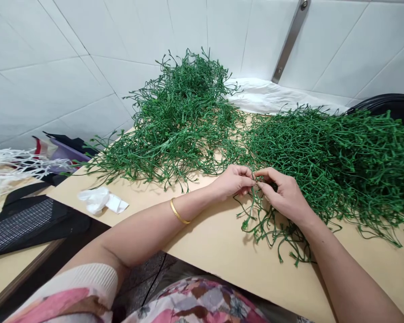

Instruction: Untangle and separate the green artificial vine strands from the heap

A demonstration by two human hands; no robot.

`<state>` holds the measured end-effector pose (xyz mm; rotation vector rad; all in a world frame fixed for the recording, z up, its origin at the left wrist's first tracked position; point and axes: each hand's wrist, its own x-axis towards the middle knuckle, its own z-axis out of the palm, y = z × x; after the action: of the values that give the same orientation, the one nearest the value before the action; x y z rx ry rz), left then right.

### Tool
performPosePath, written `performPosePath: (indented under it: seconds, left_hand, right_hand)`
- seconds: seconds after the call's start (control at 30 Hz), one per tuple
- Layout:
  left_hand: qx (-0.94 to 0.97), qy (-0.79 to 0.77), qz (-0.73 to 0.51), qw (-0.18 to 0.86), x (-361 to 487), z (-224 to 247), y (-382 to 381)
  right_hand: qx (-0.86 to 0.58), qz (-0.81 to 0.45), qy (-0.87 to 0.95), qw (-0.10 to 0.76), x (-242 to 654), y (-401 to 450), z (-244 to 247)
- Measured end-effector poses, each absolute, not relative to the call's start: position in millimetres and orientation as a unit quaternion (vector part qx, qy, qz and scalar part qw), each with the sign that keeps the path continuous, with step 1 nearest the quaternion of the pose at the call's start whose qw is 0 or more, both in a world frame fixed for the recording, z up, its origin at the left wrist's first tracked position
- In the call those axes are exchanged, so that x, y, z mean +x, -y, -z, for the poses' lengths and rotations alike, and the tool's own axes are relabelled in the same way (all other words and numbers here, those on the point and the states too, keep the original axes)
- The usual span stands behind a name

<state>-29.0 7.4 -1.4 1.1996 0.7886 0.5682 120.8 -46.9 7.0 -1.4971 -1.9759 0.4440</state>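
Both of my hands meet over the pale tan table [195,242], fingertips nearly touching. My left hand [236,180], with a gold bangle [179,211] on the forearm, pinches a thin green strand. My right hand [280,192] closes its thumb and fingers on green strands at the same spot. Several knotted green strands [259,222] hang below the fingertips onto the table. A tall heap of green strands [185,107] lies behind and to the left, and a wide, dense bundle [323,152] spreads to the right.
Crumpled white tissue [101,200] lies near the left table edge. Left of the table are white strands [10,172], a purple container [65,154] and a black mesh item [23,224]. White cloth [272,96] and a black round object [390,105] sit by the tiled wall.
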Motion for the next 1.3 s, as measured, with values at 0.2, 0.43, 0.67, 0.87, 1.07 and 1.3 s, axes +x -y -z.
performPosePath:
  seconds: [0.2, 0.43, 0.67, 0.87, 1.07, 1.3]
  left_hand:
    - [0.604, -0.368, -0.277, 0.650, -31, 1, -8]
    - [0.644, -0.340, -0.270, 0.630, -33, -1, -9]
    - [0.656, -0.280, -0.229, 0.663, -37, -3, -15]
    - [0.571, -0.172, -0.161, 0.786, -45, -9, -19]
    - [0.480, -0.159, -0.142, 0.851, -44, -6, -18]
    - [0.456, -0.283, -0.194, 0.821, -34, 1, -20]
  right_hand:
    - [-0.548, -0.141, 0.771, 0.292, 120, 46, -7]
    - [-0.533, -0.158, 0.790, 0.261, 122, 46, -10]
    - [-0.503, -0.137, 0.825, 0.220, 127, 43, -5]
    - [-0.403, -0.429, 0.744, 0.316, 130, 49, -19]
    - [-0.427, -0.413, 0.601, 0.535, 143, 45, -17]
    - [-0.604, -0.011, 0.712, 0.358, 146, 40, -8]
